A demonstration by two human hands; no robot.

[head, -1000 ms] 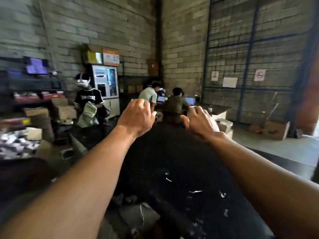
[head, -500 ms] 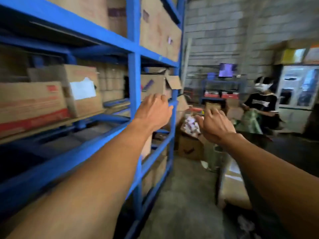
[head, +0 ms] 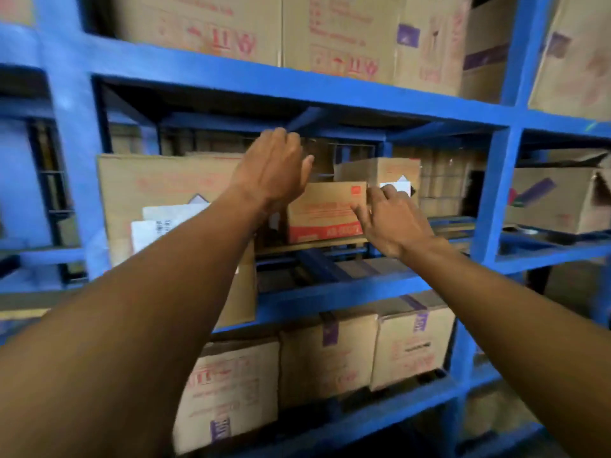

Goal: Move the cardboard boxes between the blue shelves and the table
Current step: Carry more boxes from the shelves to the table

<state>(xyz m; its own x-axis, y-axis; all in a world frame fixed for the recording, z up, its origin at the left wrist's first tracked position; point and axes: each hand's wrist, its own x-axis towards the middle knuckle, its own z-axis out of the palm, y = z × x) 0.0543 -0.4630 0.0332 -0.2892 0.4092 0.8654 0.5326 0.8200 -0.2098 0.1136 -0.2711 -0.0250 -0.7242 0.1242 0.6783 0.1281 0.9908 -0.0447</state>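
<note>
We saw the left hand's fingers [head: 287,143] relaxed and holding nothing, the left hand [head: 271,170] hovering at the 10 o'clock corner of the small red-banded box [head: 325,213]. The right hand's fingers [head: 380,193] lay loosely curled at that box's 3 o'clock edge; we could not tell whether the right hand [head: 393,223] gripped it. The box sat on the middle level of the blue shelves [head: 330,90], with a large box [head: 158,190] at its 9 o'clock, another box [head: 380,170] behind at 1 o'clock, and taped boxes [head: 330,355] at 6 o'clock, one level down.
</note>
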